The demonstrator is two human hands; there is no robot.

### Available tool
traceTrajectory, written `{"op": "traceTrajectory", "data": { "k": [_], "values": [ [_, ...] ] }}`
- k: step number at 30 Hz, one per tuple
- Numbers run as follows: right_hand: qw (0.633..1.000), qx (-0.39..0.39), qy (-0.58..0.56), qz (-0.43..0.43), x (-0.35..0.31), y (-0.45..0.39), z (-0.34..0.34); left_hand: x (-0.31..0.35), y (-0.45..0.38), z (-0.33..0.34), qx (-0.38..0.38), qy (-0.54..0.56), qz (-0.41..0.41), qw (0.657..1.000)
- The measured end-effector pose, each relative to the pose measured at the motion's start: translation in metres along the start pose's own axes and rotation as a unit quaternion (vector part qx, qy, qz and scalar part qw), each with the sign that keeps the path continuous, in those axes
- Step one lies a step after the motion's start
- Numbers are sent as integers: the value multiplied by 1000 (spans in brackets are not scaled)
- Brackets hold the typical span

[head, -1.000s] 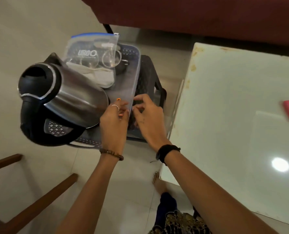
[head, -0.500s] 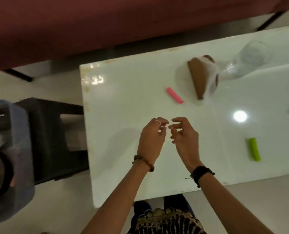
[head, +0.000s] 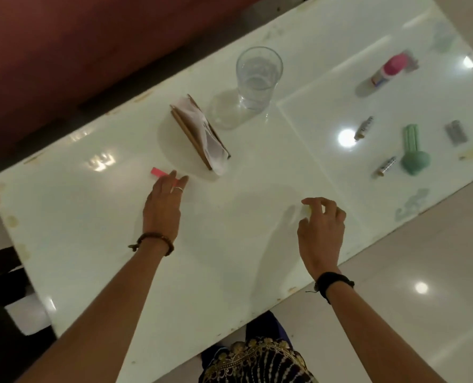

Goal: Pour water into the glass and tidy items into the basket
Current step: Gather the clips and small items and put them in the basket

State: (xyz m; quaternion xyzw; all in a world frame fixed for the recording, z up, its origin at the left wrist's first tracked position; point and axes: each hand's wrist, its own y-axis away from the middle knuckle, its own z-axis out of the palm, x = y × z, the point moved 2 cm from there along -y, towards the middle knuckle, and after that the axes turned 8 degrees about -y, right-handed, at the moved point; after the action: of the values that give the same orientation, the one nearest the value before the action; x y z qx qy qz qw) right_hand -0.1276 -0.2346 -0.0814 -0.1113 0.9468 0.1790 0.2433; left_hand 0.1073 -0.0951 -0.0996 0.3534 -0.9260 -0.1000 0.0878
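Reaching hands: both stretch over the white table (head: 91, 244) from its near edge.
Table: white and glossy, with worn edges; it carries everything named below.
Left hand (head: 164, 205): flat, fingers loosely spread, fingertips touching the pink stick (head: 159, 172) lying toward the far left part of the surface; not closed on it.
Right hand (head: 321, 230): fingers curled and apart, hovering near the near edge, over a pale yellowish piece (head: 306, 210); whether it grips that piece cannot be told.
Napkin holder (head: 199, 134): brown, standing near the far edge, white napkins inside.
Glass (head: 257, 78): clear, upright just right of the napkin holder, holding some water.
Green tool (head: 413, 152): lying toward the right end.
Pink-capped tube (head: 390, 70): at the far right.
Batteries (head: 385, 166): two, beside the green tool.
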Motion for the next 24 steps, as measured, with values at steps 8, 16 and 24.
{"op": "traceTrajectory", "data": {
  "k": [8, 16, 24],
  "values": [
    [995, -52, -73, -36, -11, 17, 16, -2, 9, -3, 58, -23, 63, 996],
    [933, -132, -326, -70, -131, 93, 57, -31, 74, -45, 137, 419, -129, 889],
    [871, -258, -399, -121, -286, 235, 133, -181, 194, -110, 275, 465, -248, 804]
  ]
}}
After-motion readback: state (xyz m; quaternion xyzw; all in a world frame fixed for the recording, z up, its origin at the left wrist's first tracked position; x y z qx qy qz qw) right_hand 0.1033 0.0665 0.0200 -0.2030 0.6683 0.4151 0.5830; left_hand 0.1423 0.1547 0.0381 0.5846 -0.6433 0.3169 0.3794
